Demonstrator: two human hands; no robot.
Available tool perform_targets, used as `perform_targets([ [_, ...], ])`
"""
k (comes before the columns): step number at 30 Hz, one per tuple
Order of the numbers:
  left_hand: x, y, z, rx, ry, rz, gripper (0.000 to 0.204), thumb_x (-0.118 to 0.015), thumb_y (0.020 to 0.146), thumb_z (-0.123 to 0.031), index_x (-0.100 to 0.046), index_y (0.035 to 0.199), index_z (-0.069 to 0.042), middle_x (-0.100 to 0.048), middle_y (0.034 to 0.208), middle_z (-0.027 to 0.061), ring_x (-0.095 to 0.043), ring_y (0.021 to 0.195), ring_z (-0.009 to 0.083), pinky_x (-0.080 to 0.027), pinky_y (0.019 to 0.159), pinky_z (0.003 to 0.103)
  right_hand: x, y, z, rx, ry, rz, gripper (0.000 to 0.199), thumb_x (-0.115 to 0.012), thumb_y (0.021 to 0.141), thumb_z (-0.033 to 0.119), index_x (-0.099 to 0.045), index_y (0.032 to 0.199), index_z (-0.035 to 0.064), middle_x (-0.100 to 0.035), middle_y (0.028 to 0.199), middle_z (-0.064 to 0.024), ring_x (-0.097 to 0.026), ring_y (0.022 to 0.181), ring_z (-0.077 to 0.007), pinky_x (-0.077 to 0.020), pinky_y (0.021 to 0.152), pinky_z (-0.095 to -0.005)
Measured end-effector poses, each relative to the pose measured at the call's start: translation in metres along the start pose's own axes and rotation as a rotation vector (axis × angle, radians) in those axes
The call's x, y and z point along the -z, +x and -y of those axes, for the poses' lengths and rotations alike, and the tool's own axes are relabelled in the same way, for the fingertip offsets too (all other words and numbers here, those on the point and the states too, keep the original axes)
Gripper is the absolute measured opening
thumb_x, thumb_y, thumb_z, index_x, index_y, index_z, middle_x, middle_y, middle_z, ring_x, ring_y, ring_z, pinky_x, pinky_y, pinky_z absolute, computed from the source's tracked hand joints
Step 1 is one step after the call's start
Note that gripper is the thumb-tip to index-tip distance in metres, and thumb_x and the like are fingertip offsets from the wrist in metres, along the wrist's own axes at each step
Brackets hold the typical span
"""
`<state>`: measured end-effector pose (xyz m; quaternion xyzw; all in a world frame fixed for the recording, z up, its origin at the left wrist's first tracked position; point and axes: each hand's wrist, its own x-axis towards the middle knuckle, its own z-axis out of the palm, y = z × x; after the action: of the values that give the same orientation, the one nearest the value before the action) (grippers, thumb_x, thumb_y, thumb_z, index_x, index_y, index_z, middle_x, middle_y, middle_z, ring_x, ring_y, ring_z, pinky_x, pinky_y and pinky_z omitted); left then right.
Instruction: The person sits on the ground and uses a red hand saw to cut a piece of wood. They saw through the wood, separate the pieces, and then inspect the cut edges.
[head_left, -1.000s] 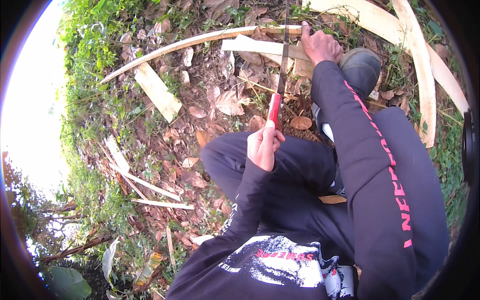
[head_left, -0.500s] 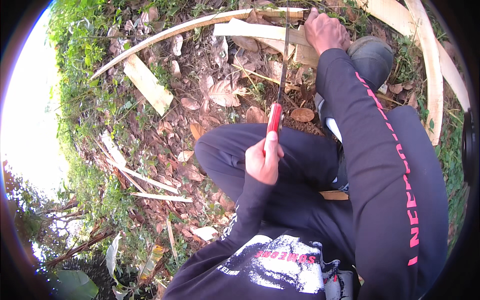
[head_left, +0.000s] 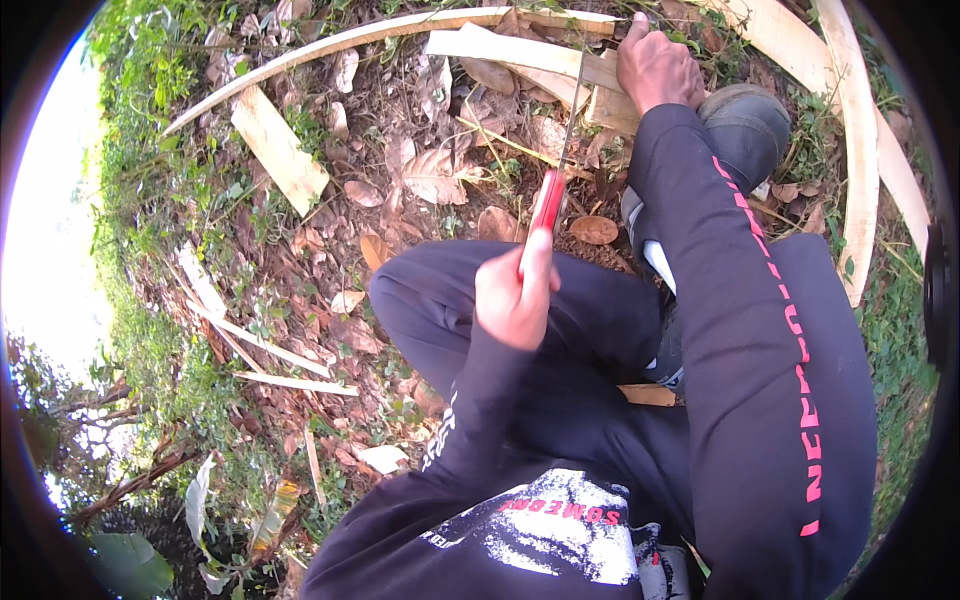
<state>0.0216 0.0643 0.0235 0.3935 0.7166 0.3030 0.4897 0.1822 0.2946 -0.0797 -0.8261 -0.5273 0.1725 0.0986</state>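
Observation:
My left hand point(head_left: 512, 298) is closed around the red handle of a hand saw point(head_left: 546, 205). Its thin, dark blade runs away from me and crosses a pale wooden strip point(head_left: 510, 48) just left of my right hand. My right hand point(head_left: 658, 68) is closed over the right end of that strip, thumb pointing away, close to my dark shoe point(head_left: 742, 125). Under the strip, by my right fingers, a wooden block point(head_left: 612, 108) shows in part. The far end of the blade is hard to make out.
A long curved wooden strip point(head_left: 340, 50) lies beyond the work. More long boards point(head_left: 858, 150) bend along the right side. At left, a short flat board point(head_left: 280, 150) and thin offcuts point(head_left: 295, 383) rest among dry leaves and grass. My bent legs point(head_left: 440, 290) are close below the saw.
My left hand has pushed the saw away from me, so its handle is nearer the strip. My right hand stays on the wood. The whole view has shifted slightly.

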Motion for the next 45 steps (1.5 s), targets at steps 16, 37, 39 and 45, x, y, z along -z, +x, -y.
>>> perform_targets([
  [16, 0.005, 0.055, -0.011, -0.147, 0.082, -0.066, 0.055, -0.049, 0.1, -0.035, -0.059, 0.059, 0.001, -0.05, 0.049, 0.0054, -0.047, 0.046, 0.0126, -0.039, 0.048, 0.031, -0.005, -0.04, 0.023, 0.094, 0.017, -0.083, 0.07, -0.025, 0.098, 0.048, -0.071, 0.096, -0.0046, -0.064, 0.101, -0.033, -0.063, 0.1, -0.0466, -0.0465, 0.092, -0.0495],
  [37, 0.032, -0.049, 0.021, -0.107, 0.097, -0.028, 0.049, -0.05, 0.099, -0.032, -0.061, 0.065, 0.002, -0.053, 0.052, 0.017, -0.056, 0.049, 0.0289, -0.044, 0.054, 0.038, -0.017, -0.034, -0.009, 0.079, -0.003, 0.074, 0.065, -0.026, 0.096, 0.047, -0.068, 0.112, -0.0002, -0.06, 0.119, -0.03, -0.055, 0.117, -0.0448, -0.0401, 0.102, -0.0465],
  [39, 0.007, 0.009, 0.015, -0.202, 0.116, -0.09, 0.049, -0.051, 0.098, -0.032, -0.06, 0.064, 0.003, -0.052, 0.055, 0.0236, -0.056, 0.053, 0.0389, -0.043, 0.055, 0.045, -0.005, -0.056, 0.005, 0.079, -0.02, 0.139, 0.066, -0.027, 0.096, 0.048, -0.068, 0.112, -0.0005, -0.059, 0.122, -0.0289, -0.053, 0.12, -0.0443, -0.0367, 0.105, -0.0455],
  [45, -0.003, -0.005, 0.022, -0.208, 0.101, -0.087, 0.052, -0.051, 0.098, -0.034, -0.06, 0.062, 0.003, -0.053, 0.052, 0.0206, -0.057, 0.05, 0.0347, -0.044, 0.053, 0.042, -0.032, -0.026, -0.025, 0.019, -0.047, -0.015, 0.063, -0.03, 0.093, 0.047, -0.07, 0.107, -0.0006, -0.063, 0.116, -0.0276, -0.057, 0.114, -0.0444, -0.0416, 0.101, -0.0462],
])
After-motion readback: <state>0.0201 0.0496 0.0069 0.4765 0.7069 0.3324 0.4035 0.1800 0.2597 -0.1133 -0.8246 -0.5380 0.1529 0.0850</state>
